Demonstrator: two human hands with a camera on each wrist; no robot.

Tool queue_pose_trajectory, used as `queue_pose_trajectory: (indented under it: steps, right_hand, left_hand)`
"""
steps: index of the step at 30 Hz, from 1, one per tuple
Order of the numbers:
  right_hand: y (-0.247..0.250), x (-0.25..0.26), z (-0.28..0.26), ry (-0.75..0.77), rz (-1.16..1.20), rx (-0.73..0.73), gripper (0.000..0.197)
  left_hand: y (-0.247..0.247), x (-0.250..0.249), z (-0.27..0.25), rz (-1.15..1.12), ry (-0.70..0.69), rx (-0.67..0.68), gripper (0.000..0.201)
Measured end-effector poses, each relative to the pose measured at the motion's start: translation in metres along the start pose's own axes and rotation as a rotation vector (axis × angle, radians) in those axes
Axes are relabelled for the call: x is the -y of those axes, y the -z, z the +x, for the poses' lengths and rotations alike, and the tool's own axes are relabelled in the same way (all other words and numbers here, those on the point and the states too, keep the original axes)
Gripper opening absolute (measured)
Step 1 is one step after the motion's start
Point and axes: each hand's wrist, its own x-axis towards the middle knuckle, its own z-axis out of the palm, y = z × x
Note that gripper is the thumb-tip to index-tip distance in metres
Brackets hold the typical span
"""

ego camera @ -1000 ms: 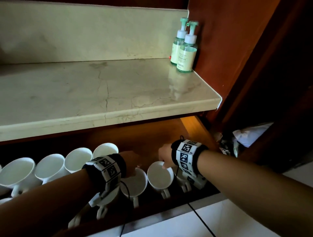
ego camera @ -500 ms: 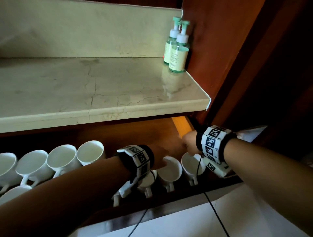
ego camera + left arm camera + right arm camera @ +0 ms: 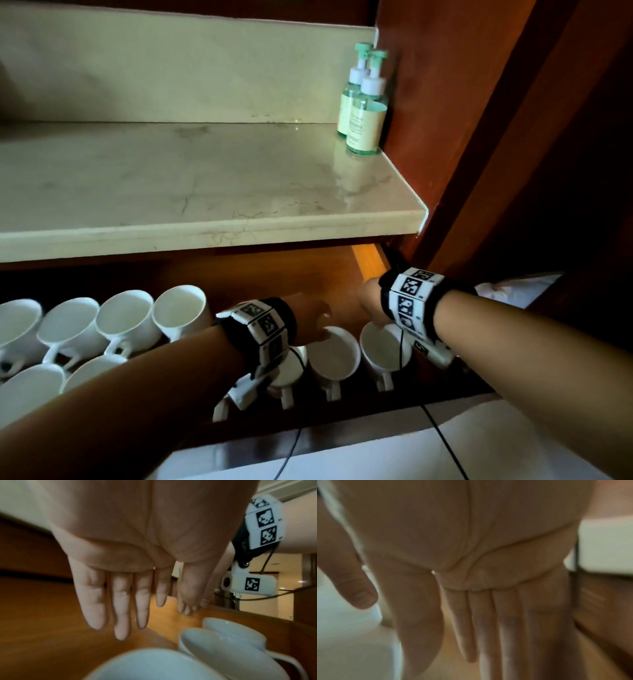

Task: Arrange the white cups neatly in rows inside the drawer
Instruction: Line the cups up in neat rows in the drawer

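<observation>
Head view: wooden drawer (image 3: 274,274) open under marble counter (image 3: 205,192). White cups (image 3: 126,318) in back row at left, more in front row along near edge. Left hand (image 3: 308,322) above cup (image 3: 334,353); right hand (image 3: 368,298) above rightmost cup (image 3: 385,349). Two green pump bottles (image 3: 363,113) at counter's right end.

Left wrist view: left hand (image 3: 130,574) fingers straight, slightly apart, holding nothing, over drawer floor (image 3: 42,615).

Right wrist view: blurred; right hand (image 3: 488,588) fingers extended, close together, empty.

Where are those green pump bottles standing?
In the head view, the two green pump bottles stand at the marble counter's far right corner, against the wooden wall.
</observation>
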Motion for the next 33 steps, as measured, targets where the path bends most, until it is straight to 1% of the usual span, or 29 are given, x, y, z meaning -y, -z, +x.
queue_pose_trajectory:
  steps: [1,2,3,4,5,6,8,9,11,13,15,17,20,22,23,24,25,27,28,30,31,32,33]
  right_hand:
    - [0.000,-0.001,0.011,-0.004,-0.035,-0.021,0.037]
    - [0.000,-0.001,0.024,-0.039,-0.067,-0.053,0.033]
    - [0.003,-0.001,0.040,-0.047,-0.099,-0.096,0.023]
    - [0.009,0.010,0.053,-0.018,-0.131,-0.140,0.020]
    - [0.014,0.018,0.062,0.030,-0.155,-0.176,0.025]
    - [0.024,0.037,0.068,0.102,-0.169,-0.206,0.031]
    - [0.037,0.070,0.072,0.227,-0.153,-0.241,0.038]
    - [0.043,0.091,0.077,0.280,-0.145,-0.261,0.040]
    - [0.052,0.125,0.090,0.345,-0.138,-0.279,0.040]
    - [0.061,0.153,0.106,0.354,-0.152,-0.280,0.042]
    - [0.071,0.180,0.119,0.358,-0.179,-0.259,0.041]
    - [0.077,0.203,0.128,0.368,-0.190,-0.248,0.037]
    - [0.083,0.235,0.138,0.388,-0.159,-0.230,0.037]
    - [0.084,0.257,0.145,0.405,-0.149,-0.217,0.034]
    - [0.084,0.268,0.148,0.411,-0.157,-0.215,0.032]
    - [0.084,0.281,0.153,0.409,-0.159,-0.219,0.032]
    - [0.085,0.291,0.156,0.401,-0.157,-0.225,0.032]
    - [0.087,0.312,0.159,0.410,-0.160,-0.213,0.034]
    - [0.089,0.321,0.160,0.427,-0.167,-0.207,0.033]
    - [0.092,0.339,0.160,0.478,-0.153,-0.214,0.032]
    - [0.093,0.347,0.160,0.500,-0.137,-0.215,0.035]
    - [0.093,0.353,0.161,0.519,-0.134,-0.209,0.040]
    - [0.093,0.359,0.161,0.528,-0.146,-0.197,0.044]
  left_hand:
    - [0.003,0.007,-0.011,-0.040,0.025,-0.037,0.046]
    - [0.006,0.011,-0.020,-0.063,0.036,-0.071,0.042]
    - [0.009,0.019,-0.032,-0.068,0.059,-0.097,0.038]
    - [0.011,0.030,-0.049,-0.043,0.102,-0.118,0.037]
    - [0.014,0.039,-0.064,-0.020,0.130,-0.123,0.037]
    - [0.015,0.054,-0.084,-0.025,0.178,-0.155,0.040]
    - [0.018,0.086,-0.120,-0.105,0.314,-0.251,0.044]
    - [0.021,0.105,-0.143,-0.143,0.400,-0.307,0.043]
    - [0.029,0.143,-0.178,-0.203,0.521,-0.376,0.039]
    - [0.038,0.173,-0.203,-0.246,0.590,-0.364,0.038]
    - [0.041,0.198,-0.225,-0.250,0.649,-0.316,0.038]
    - [0.036,0.222,-0.244,-0.210,0.685,-0.229,0.036]
    - [0.020,0.263,-0.263,-0.131,0.760,-0.071,0.033]
    - [0.009,0.289,-0.268,-0.142,0.791,0.055,0.033]
    - [0.006,0.298,-0.269,-0.166,0.780,0.106,0.029]
    - [0.005,0.309,-0.270,-0.188,0.782,0.148,0.022]
    - [0.004,0.316,-0.270,-0.161,0.764,0.162,0.012]
    - [0.007,0.327,-0.270,-0.110,0.732,0.183,0.027]
    - [0.009,0.329,-0.271,-0.123,0.738,0.189,0.028]
    - [0.009,0.334,-0.272,-0.065,0.655,0.287,0.013]
    - [0.007,0.336,-0.272,-0.037,0.597,0.350,0.011]
    - [0.003,0.339,-0.271,-0.024,0.536,0.395,0.020]
    - [0.002,0.340,-0.272,-0.017,0.504,0.437,0.027]
